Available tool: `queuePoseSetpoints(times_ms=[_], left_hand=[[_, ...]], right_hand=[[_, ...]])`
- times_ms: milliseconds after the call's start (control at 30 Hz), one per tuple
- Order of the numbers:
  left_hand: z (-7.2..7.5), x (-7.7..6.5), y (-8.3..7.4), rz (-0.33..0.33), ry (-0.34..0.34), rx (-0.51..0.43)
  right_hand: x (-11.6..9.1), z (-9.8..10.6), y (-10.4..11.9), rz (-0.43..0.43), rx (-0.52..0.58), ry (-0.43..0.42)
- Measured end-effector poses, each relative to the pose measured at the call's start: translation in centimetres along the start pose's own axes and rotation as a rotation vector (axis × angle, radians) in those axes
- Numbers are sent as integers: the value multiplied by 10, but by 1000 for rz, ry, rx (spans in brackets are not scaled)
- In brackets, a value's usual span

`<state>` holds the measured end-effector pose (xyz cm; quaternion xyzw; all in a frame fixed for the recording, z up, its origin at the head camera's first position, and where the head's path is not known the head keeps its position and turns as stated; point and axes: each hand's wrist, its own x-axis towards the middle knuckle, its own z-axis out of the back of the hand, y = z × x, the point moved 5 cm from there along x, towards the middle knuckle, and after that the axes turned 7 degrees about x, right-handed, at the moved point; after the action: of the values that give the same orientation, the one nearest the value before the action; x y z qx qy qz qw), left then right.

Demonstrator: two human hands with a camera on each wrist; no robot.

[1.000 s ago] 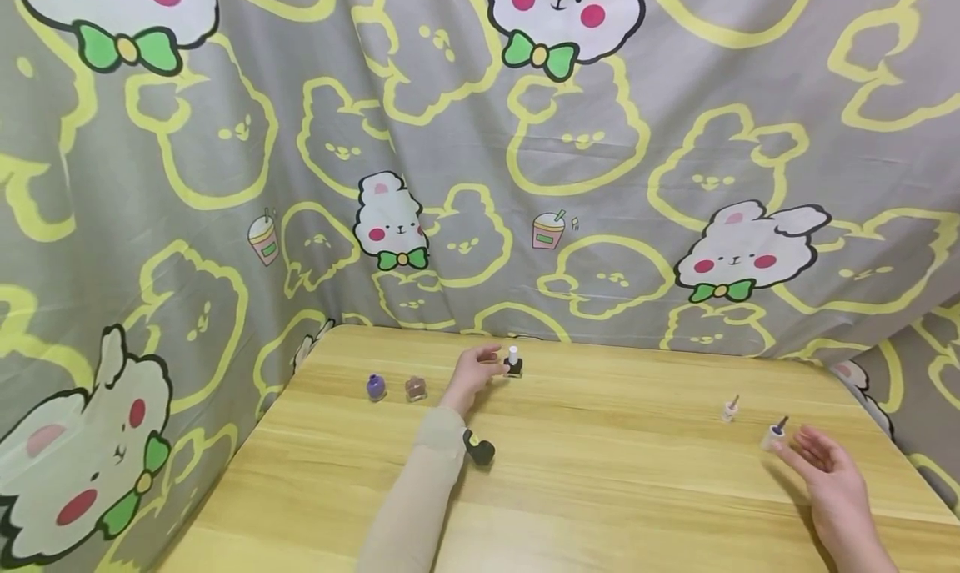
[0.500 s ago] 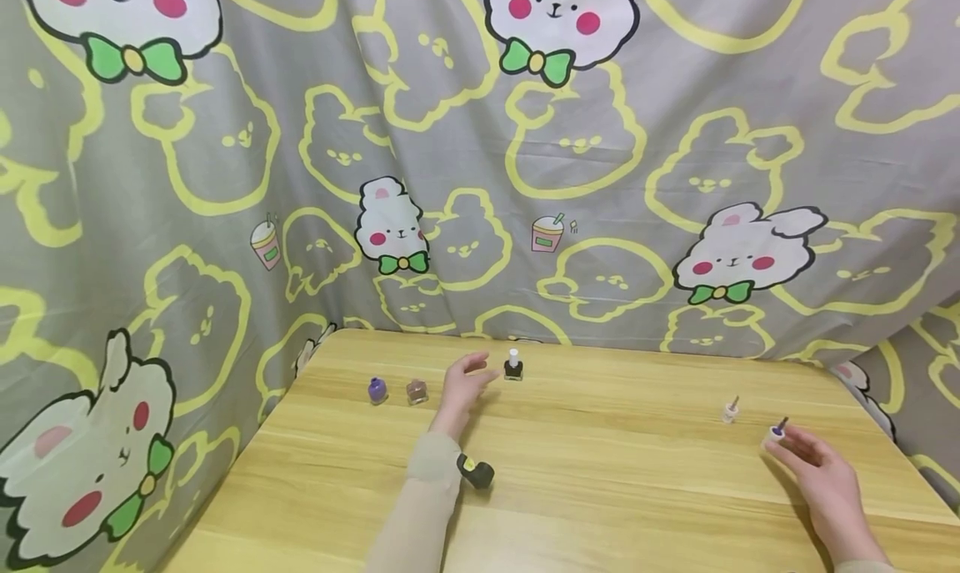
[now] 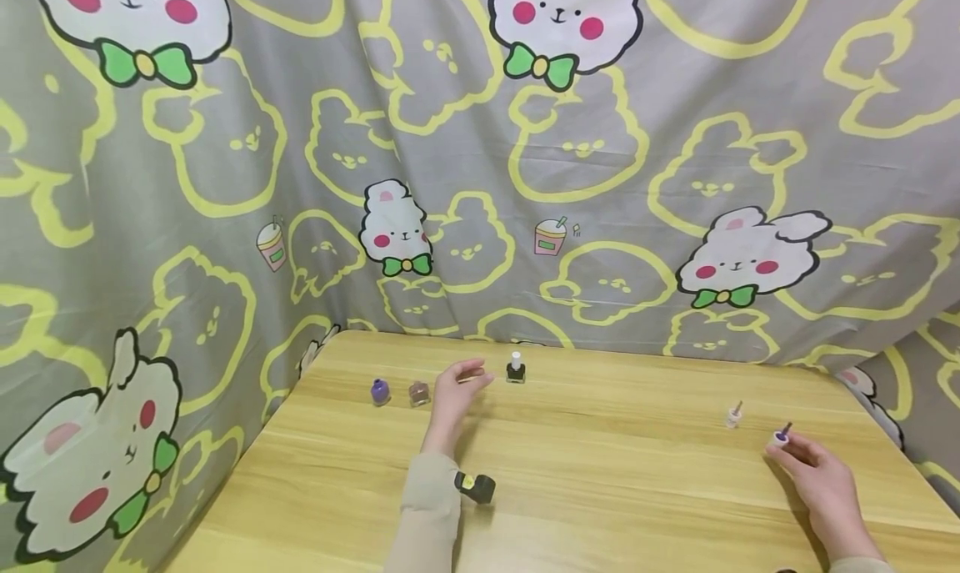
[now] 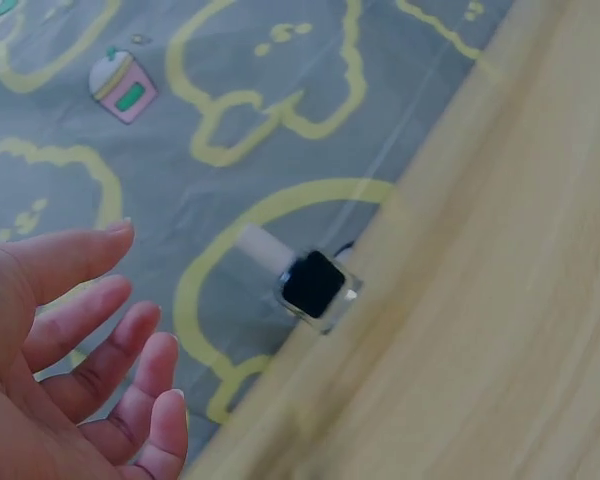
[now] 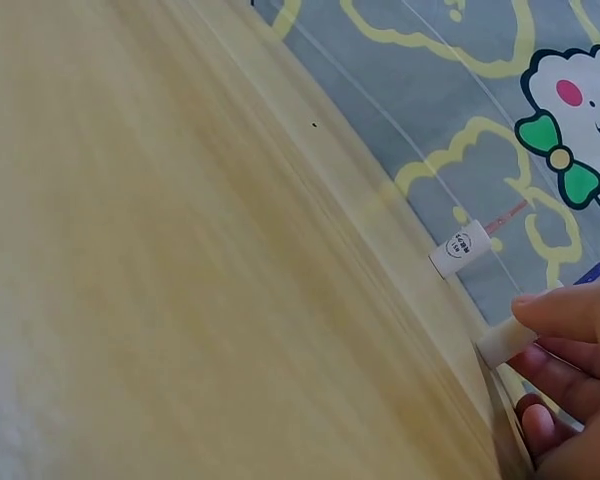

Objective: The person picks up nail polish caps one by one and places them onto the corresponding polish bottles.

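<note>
Near the back of the table, a bottle of black nail polish point(image 3: 516, 371) stands upright with its white cap on. My left hand point(image 3: 453, 398) hovers just left of it, fingers loosely bent, touching nothing; the left wrist view shows the gap to the bottle. At the right, my right hand point(image 3: 821, 477) pinches a white nail polish cap point(image 5: 505, 342) that stands on the table, its purple brush pointing up. Another white cap point(image 3: 733, 418) with a pinkish brush stands beside it. Two uncapped bottles, one purple point(image 3: 381, 392) and one pinkish-brown point(image 3: 419, 394), stand at the left.
The wooden table point(image 3: 600, 456) meets a grey patterned curtain point(image 3: 465, 156) at its back and left edges. A black wrist camera point(image 3: 476, 487) sits on the left sleeve, low over the table.
My left hand has drawn back from the black nail polish bottle, toward the left and nearer to me. The right fingers have closed in around the purple-brushed cap.
</note>
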<state>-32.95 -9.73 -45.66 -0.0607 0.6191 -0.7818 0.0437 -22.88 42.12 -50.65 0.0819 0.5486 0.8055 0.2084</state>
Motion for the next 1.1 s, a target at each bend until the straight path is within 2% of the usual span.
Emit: queuePoseSetpoints(times_ms=[300, 433, 533, 700, 933, 1100], left_hand=[[16, -16, -15, 9, -47, -15], [24, -17, -14, -19, -76, 1], [31, -18, -15, -56, -115, 30], [43, -17, -13, -81, -178, 52], [64, -17, -8, -62, -252, 38], [82, -16, 1, -38, -295, -4]], right_hand=[[-1, -1, 1, -49, -1, -25], [0, -1, 1, -67, 12, -29], [-1, 0, 1, -48, 15, -26], [-2, 1, 0, -2, 54, -21], [-2, 3, -1, 33, 64, -9], [-3, 4, -1, 40, 80, -16]])
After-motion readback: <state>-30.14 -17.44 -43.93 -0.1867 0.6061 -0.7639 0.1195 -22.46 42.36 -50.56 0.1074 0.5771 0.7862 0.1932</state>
